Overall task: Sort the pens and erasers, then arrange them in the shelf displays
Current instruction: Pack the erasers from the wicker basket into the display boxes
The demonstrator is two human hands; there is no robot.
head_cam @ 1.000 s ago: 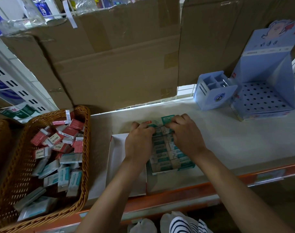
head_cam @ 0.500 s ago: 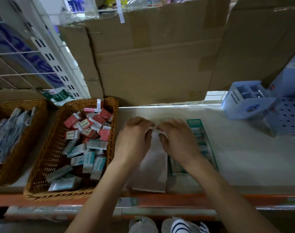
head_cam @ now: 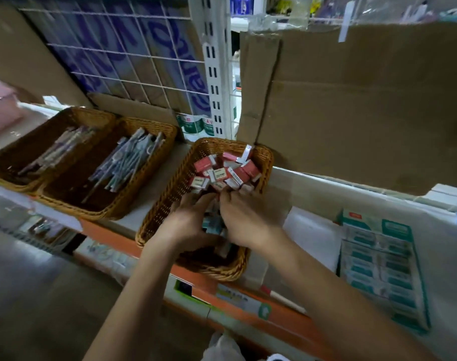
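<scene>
A wicker basket (head_cam: 159, 212) on the shelf holds red-boxed erasers (head_cam: 223, 170) at its far end and teal-boxed erasers (head_cam: 212, 225) nearer me. Both hands are down in this basket over the teal erasers. My left hand (head_cam: 189, 225) and my right hand (head_cam: 244, 222) curl around the pile, fingertips nearly touching; what each grips is hidden. A green display box (head_cam: 381, 272) filled with rows of teal erasers lies on the shelf to the right, with its white lid (head_cam: 310, 235) beside it. Two more wicker baskets at left hold pens (head_cam: 128, 162) and other pens (head_cam: 57, 149).
Large cardboard sheets (head_cam: 352, 105) stand behind the shelf. A white wire grid and slotted upright (head_cam: 214, 74) rise at the back. The shelf's orange front edge (head_cam: 222, 290) carries price labels. A white plastic bag (head_cam: 222, 347) shows at the bottom.
Both hands left the green display box and its lid and moved left into the eraser basket. My view swung left, bringing the two pen baskets in and losing the blue stands.
</scene>
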